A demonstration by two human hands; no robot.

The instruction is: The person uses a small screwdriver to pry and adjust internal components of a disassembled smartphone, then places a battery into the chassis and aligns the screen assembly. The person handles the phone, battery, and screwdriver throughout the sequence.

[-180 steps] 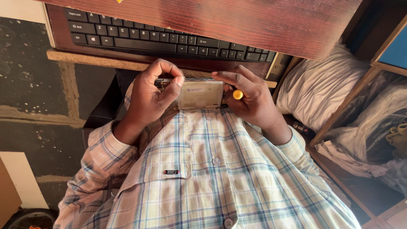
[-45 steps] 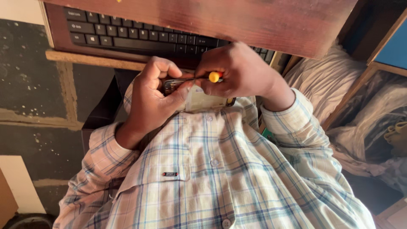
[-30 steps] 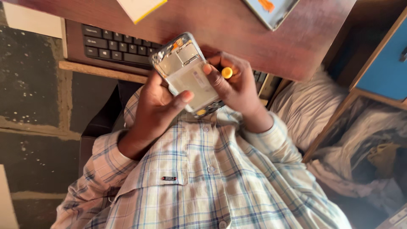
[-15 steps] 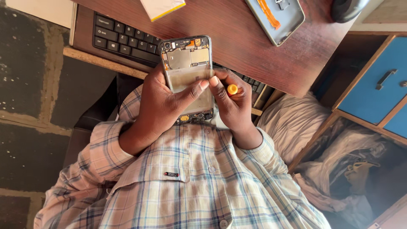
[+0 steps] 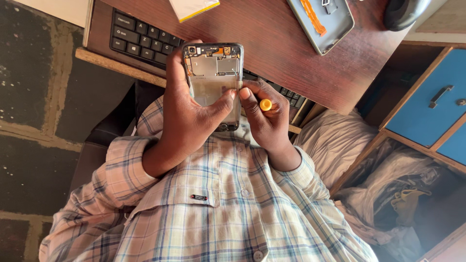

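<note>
Small black rectangular label with red ends [image 5: 198, 197] sitting on plaid shirt chest pocket, flat white yellow-edged packet [image 5: 193, 8] lying on dark wooden desktop.

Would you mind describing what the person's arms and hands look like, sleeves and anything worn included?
Both hands, left hand and right hand, are bare, with no gloves, rings or watch visible. Each arm wears a long plaid sleeve in pale pink, cream and blue-grey checks, ending in a cuff at the wrist. It belongs to a buttoned shirt.

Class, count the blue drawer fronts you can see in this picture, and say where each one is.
2: a large blue drawer front with a handle at the right, and another drawer front just below it, cut off by the frame edge.
</note>
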